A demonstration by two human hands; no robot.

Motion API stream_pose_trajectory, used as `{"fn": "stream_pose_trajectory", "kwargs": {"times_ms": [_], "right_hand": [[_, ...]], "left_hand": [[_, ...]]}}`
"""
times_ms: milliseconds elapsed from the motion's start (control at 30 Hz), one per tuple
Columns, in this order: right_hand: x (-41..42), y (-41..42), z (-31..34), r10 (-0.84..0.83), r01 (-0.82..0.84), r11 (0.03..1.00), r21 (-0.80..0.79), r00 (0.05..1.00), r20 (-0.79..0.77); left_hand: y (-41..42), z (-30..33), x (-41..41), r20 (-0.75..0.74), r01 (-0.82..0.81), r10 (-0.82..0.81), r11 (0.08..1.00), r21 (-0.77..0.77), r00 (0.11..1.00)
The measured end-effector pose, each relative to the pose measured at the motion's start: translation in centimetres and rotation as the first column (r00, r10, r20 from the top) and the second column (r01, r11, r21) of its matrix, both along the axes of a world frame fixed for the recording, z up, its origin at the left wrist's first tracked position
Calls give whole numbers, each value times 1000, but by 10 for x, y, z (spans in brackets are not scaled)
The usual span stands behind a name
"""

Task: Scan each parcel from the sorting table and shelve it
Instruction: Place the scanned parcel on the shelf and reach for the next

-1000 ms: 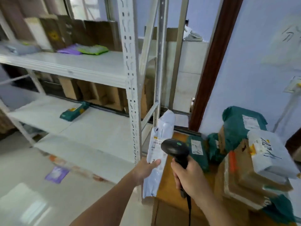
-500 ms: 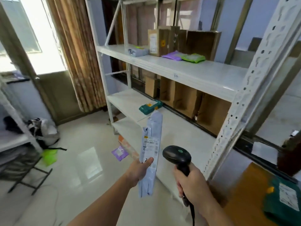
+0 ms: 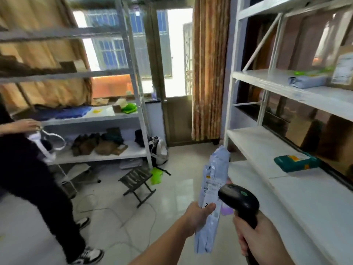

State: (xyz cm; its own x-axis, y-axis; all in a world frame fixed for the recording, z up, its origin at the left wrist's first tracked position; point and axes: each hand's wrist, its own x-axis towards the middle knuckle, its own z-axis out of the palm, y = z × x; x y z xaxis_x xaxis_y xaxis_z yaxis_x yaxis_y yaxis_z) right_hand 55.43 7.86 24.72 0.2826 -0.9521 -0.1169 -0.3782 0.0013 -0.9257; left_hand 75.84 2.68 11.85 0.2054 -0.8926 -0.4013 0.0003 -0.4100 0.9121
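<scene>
My left grip (image 3: 198, 215) pinches the pale-blue poly mailer (image 3: 213, 190) upright, label twd me; right grip (image 3: 254, 240) clenched on barcode scanner (image 3: 239, 199), just beside it. White shelf rack (image 3: 305, 197) at right w/ green parcel (image 3: 296, 162); folding stool (image 3: 138, 181) on floor.

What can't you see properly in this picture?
- Words on the pale parcel label: too small and blurred, head view.
- Scanner cable: cut off by the bottom edge.
- Cardboard box on the upper shelf: cut off by the right edge.
- Other person: upper body outside the left edge.
</scene>
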Motion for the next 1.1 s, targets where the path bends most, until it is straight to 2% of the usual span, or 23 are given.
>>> {"fn": "stream_pose_trajectory", "kwargs": {"times_ms": [200,500,767,967,1100], "right_hand": [[32,-56,4,156,-155,988,8,987,-41],[40,-168,3,156,-156,988,18,986,-60],[57,-269,-8,18,-13,998,63,997,-79],[55,-334,-20,-226,225,974,-9,972,-63],[33,-359,-24,-392,391,917,82,920,-2]], "left_hand": [[-40,-2,41,-67,-137,133,989,-51,989],[-150,-2,41,-115,-168,163,985,-35,980],[-276,-20,46,-124,-10,9,1000,-12,992],[-382,-42,30,-137,197,-193,980,14,971],[-439,-53,-7,-87,320,-316,947,28,945]]}}
